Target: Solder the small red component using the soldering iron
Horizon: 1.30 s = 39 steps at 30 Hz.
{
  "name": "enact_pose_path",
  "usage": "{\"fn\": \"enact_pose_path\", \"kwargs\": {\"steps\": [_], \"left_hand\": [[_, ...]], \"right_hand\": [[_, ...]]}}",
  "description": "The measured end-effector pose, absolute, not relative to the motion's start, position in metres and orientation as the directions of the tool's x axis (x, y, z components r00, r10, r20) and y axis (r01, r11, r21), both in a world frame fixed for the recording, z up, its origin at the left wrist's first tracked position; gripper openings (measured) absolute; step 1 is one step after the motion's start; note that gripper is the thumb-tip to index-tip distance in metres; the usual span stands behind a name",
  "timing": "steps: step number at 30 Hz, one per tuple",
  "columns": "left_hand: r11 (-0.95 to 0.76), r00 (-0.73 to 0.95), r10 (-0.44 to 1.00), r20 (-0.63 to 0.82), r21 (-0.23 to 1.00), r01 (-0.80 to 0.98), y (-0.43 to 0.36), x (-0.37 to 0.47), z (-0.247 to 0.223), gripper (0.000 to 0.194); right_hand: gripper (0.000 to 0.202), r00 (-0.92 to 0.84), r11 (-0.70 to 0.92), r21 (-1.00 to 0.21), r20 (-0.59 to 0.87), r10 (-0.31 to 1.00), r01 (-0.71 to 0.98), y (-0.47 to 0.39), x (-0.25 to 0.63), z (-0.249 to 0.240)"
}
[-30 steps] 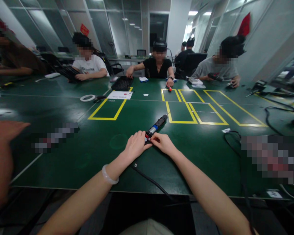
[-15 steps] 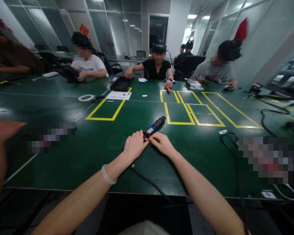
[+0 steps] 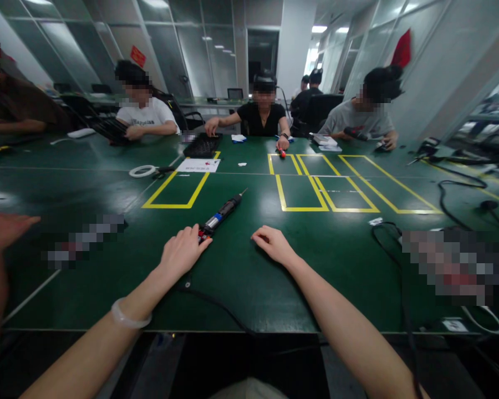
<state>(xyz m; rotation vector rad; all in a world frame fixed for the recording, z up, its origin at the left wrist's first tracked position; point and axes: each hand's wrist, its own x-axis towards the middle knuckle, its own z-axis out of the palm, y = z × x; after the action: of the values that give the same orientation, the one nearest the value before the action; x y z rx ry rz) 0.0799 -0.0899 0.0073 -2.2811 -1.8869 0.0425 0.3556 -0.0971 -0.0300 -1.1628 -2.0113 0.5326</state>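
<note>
My left hand (image 3: 186, 247) is wrapped round the rear end of an electric screwdriver (image 3: 221, 215), which lies on the green table (image 3: 233, 288) with its thin bit pointing away and to the right. The tool's body is black with silver and blue bands, and some red shows by my fingers. A black cable runs from near my left wrist to the table's front edge. To the right of the tool, apart from it, my right hand (image 3: 273, 244) rests on the table with its fingers curled together; nothing shows in it.
Yellow tape outlines (image 3: 303, 209) mark the table beyond my hands. A black tray (image 3: 202, 145), a white sheet (image 3: 199, 165) and a coiled white cable (image 3: 143, 171) lie further back. Several people sit around. Another person's hand (image 3: 10, 228) is at the left edge; black cables run at right.
My left hand has moved left with the screwdriver, away from my right hand. My right hand has stayed about where it was and no longer touches the tool.
</note>
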Motion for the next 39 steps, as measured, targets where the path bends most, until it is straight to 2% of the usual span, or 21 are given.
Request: {"fn": "enact_pose_path", "kwargs": {"steps": [9, 15, 19, 24, 27, 30, 35, 37, 39], "left_hand": [[-0.02, 0.034, 0.997, 0.067, -0.203, 0.979, -0.083, -0.007, 0.009, 0.075], [0.102, -0.101, 0.995, 0.014, -0.196, 0.975, -0.077, -0.045, 0.016, 0.077], [0.155, -0.152, 0.988, 0.032, -0.222, 0.963, -0.079, -0.05, 0.022, 0.075], [0.113, -0.029, 0.973, 0.228, -0.365, 0.924, -0.092, -0.034, 0.029, 0.057], [0.058, 0.042, 0.973, 0.226, -0.418, 0.907, -0.096, -0.027, 0.03, 0.04], [0.04, 0.076, 0.967, 0.244, -0.44, 0.897, -0.094, -0.027, 0.031, 0.037], [0.084, -0.001, 0.974, 0.229, -0.352, 0.932, -0.091, -0.026, 0.039, 0.041], [0.099, -0.047, 0.974, 0.22, -0.232, 0.968, -0.09, -0.019, 0.042, 0.043], [0.044, -0.041, 0.981, 0.191, -0.013, 0.999, -0.088, -0.003, 0.043, 0.043]], "right_hand": [[0.017, -0.32, 0.491, -0.669, 0.373, 0.871, 0.558, -0.097, 0.356, -0.03], [0.016, -0.323, 0.489, -0.669, 0.367, 0.872, 0.559, -0.097, 0.356, -0.03], [0.016, -0.324, 0.482, -0.671, 0.358, 0.876, 0.564, -0.098, 0.356, -0.029], [0.014, -0.329, 0.477, -0.675, 0.347, 0.878, 0.563, -0.097, 0.355, -0.028], [0.014, -0.334, 0.477, -0.672, 0.341, 0.879, 0.566, -0.097, 0.355, -0.028], [0.014, -0.335, 0.475, -0.665, 0.339, 0.879, 0.576, -0.097, 0.355, -0.028], [0.015, -0.34, 0.48, -0.656, 0.34, 0.877, 0.582, -0.097, 0.355, -0.028], [0.015, -0.344, 0.481, -0.653, 0.337, 0.876, 0.586, -0.097, 0.354, -0.029], [0.015, -0.348, 0.481, -0.649, 0.333, 0.876, 0.59, -0.096, 0.354, -0.03]]}}
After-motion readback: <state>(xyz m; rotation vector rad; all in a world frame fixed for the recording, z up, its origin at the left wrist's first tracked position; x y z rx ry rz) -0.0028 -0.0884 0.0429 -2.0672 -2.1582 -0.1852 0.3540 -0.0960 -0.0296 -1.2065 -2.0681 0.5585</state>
